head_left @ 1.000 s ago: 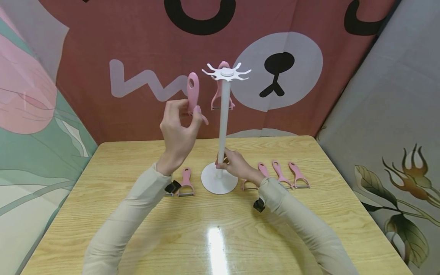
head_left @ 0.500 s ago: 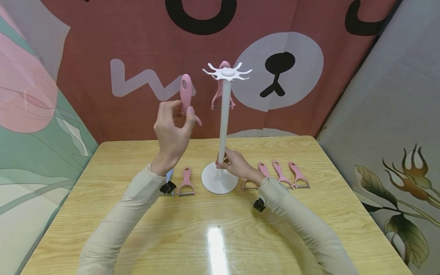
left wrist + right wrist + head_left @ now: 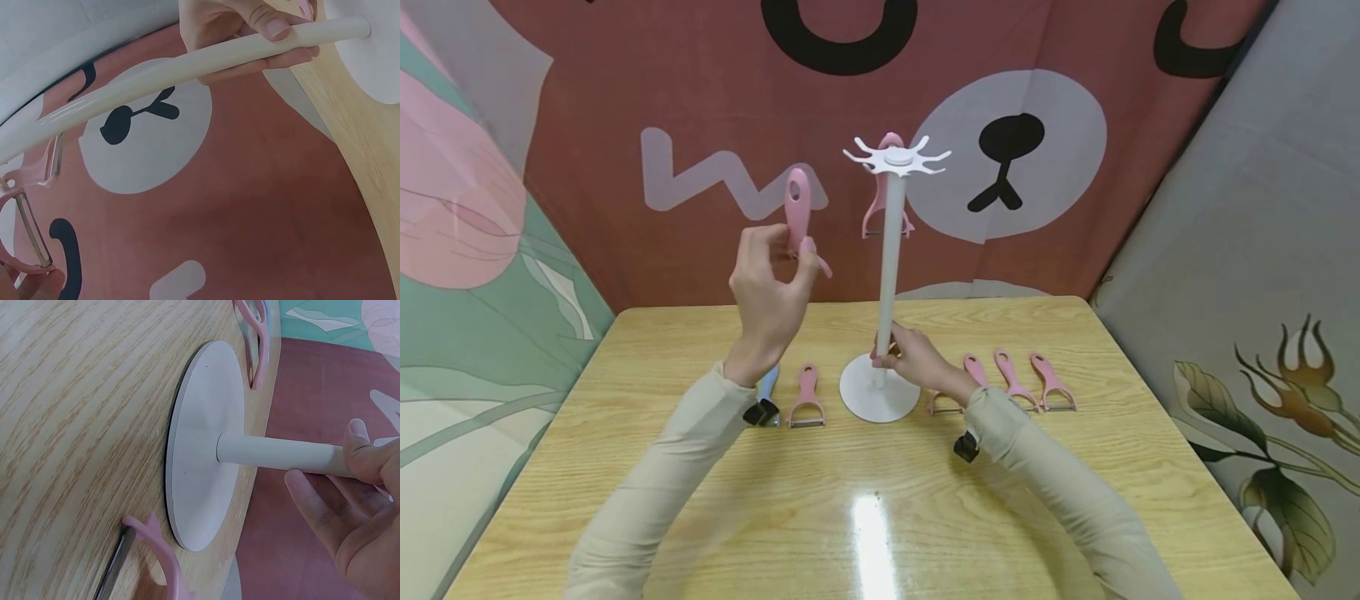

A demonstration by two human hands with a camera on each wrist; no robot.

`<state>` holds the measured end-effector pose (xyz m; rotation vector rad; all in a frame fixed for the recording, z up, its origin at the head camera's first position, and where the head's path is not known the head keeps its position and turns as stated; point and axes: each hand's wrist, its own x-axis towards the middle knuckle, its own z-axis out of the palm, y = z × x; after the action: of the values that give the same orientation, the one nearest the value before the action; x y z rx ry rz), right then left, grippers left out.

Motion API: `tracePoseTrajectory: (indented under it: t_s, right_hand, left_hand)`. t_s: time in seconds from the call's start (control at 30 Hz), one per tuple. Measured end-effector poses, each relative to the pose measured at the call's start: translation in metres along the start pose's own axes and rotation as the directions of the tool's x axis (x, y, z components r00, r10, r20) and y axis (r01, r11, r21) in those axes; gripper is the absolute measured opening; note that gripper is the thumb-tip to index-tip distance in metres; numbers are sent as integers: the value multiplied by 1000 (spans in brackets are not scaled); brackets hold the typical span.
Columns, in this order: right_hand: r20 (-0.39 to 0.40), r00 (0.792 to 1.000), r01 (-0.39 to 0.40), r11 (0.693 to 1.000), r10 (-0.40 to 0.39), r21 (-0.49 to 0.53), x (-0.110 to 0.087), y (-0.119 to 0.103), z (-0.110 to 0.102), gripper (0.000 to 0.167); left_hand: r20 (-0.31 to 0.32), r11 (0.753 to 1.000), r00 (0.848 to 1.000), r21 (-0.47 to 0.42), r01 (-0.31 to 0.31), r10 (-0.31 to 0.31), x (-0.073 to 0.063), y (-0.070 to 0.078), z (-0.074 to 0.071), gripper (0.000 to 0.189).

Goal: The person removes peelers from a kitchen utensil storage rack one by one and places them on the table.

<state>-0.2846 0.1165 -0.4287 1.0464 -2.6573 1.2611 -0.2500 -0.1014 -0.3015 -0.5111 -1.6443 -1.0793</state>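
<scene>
My left hand (image 3: 771,287) pinches a pink peeler (image 3: 798,208) by its lower part, with the holed handle pointing up, left of a white stand (image 3: 891,258). In the left wrist view the blade (image 3: 32,230) of this peeler shows beside the fingertips. Low on the stand's pole, my right hand (image 3: 921,362) grips with thumb and fingers, just above the round white base (image 3: 206,456). Another pink peeler (image 3: 877,200) hangs at the back of the stand's ring of hooks (image 3: 898,158), partly hidden by the pole.
On the wooden table (image 3: 715,508), a pink peeler (image 3: 807,392) and a blue peeler (image 3: 768,383), partly covered by the left wrist camera, lie left of the base. Several pink peelers (image 3: 1011,379) lie to its right. A printed cloth (image 3: 700,83) hangs behind the table.
My left hand has moved left and slightly down with its peeler, away from the hooks. More of the blue peeler now shows. The right hand and the stand stay put.
</scene>
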Motion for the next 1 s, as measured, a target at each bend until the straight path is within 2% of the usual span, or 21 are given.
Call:
tracePoseTrajectory:
  t_s: [0.23,0.5,1.0]
  right_hand:
    - [5,1000,-19,1000,19,5,0,-1,0,20]
    - [2,1000,-15,1000,15,9,-1,-1,0,20]
    - [-1,1000,-13,1000,13,9,-2,-2,0,21]
  left_hand:
    - [21,999,1000,27,17,-18,-2,-3,-6,27]
    - [28,998,999,55,36,-37,-8,-12,-16,26]
    - [56,993,996,91,69,-74,-26,-29,-26,27]
